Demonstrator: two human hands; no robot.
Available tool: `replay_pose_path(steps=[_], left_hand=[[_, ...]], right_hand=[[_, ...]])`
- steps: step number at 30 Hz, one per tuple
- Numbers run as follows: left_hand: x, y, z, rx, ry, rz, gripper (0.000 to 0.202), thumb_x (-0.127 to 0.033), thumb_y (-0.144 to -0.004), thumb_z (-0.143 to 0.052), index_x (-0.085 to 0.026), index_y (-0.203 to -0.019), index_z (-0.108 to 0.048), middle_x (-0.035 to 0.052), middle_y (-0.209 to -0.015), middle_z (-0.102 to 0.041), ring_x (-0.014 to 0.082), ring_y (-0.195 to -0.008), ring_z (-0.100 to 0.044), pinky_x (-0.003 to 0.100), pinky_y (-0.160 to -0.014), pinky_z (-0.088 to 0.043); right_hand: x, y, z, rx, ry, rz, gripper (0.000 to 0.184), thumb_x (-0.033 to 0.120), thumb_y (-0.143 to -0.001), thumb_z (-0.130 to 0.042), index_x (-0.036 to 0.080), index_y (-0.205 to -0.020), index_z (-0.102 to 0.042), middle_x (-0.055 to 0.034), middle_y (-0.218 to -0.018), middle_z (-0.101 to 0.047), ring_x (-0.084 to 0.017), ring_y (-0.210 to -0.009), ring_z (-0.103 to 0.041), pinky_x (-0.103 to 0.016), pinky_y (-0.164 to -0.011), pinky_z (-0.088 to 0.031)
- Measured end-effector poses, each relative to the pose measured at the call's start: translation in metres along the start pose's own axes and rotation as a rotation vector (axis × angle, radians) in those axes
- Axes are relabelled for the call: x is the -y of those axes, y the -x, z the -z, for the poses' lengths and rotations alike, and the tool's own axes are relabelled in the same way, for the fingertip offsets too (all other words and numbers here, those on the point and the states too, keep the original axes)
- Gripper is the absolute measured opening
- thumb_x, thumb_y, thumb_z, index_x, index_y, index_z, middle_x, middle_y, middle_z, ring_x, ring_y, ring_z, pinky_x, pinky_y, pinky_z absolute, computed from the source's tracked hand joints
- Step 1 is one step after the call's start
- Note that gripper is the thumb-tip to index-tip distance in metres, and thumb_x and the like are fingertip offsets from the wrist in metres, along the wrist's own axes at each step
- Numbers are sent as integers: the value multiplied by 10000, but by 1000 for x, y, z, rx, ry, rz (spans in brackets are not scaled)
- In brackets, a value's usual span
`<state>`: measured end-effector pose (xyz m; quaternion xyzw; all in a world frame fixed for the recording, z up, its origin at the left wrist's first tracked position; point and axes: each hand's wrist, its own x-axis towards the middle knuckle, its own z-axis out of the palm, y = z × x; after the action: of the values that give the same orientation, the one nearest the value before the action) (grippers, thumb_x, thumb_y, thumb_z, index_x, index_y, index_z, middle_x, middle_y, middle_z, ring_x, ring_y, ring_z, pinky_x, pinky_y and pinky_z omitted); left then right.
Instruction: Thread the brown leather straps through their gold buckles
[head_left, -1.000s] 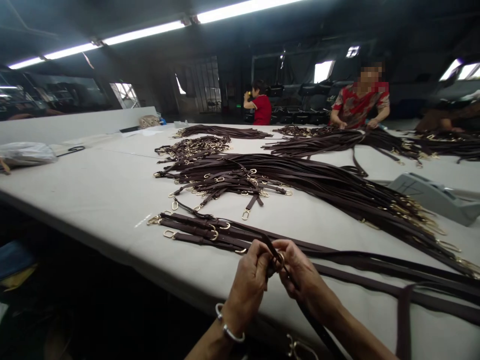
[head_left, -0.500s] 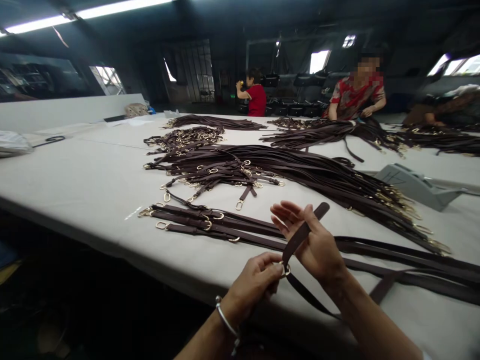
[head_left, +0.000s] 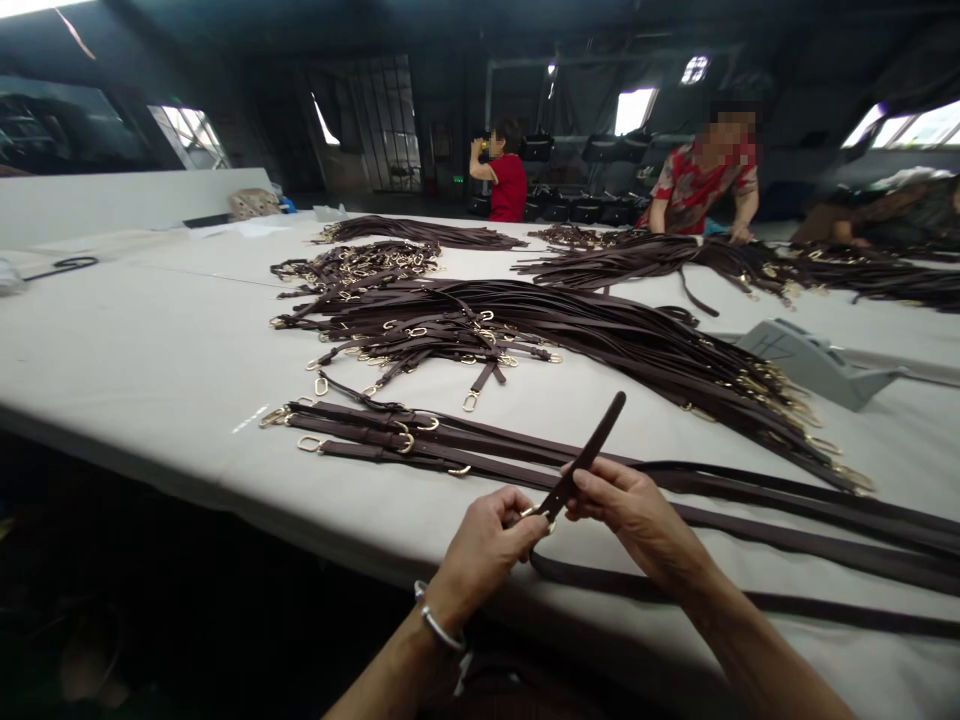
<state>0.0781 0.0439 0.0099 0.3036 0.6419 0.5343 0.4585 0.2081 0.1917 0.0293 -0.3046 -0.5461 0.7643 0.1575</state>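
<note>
My left hand [head_left: 491, 545] pinches a gold buckle [head_left: 547, 520] on a dark brown leather strap [head_left: 596, 440]. The strap's rounded, punched end passes through the buckle and points up and away. Just above the buckle, my right hand [head_left: 637, 515] is closed on that end between thumb and fingers. From the buckle the rest of the strap loops down and runs off to the right under my right wrist. Beyond my hands lie several finished-looking straps [head_left: 360, 435] with gold buckles and rings, side by side.
A large pile of brown straps [head_left: 585, 330] spreads across the pale tabletop [head_left: 150, 350]. To the right stands a grey tape dispenser [head_left: 817, 365]. Across the table one person in a patterned red top [head_left: 705, 185] handles straps; another in red [head_left: 510, 188] stands farther back.
My right hand has gone from open fingers behind the strap end to a pinch near the buckle. The strap end has turned edge-on, and the view has shifted slightly.
</note>
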Motion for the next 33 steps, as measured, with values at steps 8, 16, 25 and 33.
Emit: replay_pose_path(steps=[8, 16, 25, 33], left_hand=[[-9, -2, 0, -30, -44, -43, 228, -338, -842, -609, -136, -925, -673, -5, -667, -593, 113, -597, -488, 224, -541, -350], [-6, -4, 4, 3, -53, -47, 316, -269, -831, -535, -143, -1120, -558, -44, -602, -577, 113, -520, -468, 222, -513, -386], [-1, -4, 5, 11, -31, -18, 339, -292, -837, -547, -153, -1144, -516, -56, -582, -555, 114, -534, -470, 220, -522, -359], [1, -5, 4, 20, -39, -18, 343, -290, -853, -550, -175, -1171, -492, -62, -600, -559, 109, -533, -469, 218, -520, -353]], right_hand=[[-14, 7, -6, -66, -64, -65, 408, 396, -630, -890, 125, -859, -690, -77, -806, -743, -188, -696, -698, -310, -695, -597], [-19, 13, -8, -22, -136, -161, 391, 404, -674, -859, 112, -877, -698, -98, -768, -748, -206, -734, -720, -304, -706, -608], [-25, 11, -10, -39, -197, -155, 332, 377, -699, -849, 133, -872, -705, -72, -798, -751, -176, -706, -707, -280, -678, -608], [-21, 13, -12, -60, -104, -133, 397, 429, -680, -851, 121, -900, -732, -108, -851, -756, -201, -756, -714, -285, -699, -608]])
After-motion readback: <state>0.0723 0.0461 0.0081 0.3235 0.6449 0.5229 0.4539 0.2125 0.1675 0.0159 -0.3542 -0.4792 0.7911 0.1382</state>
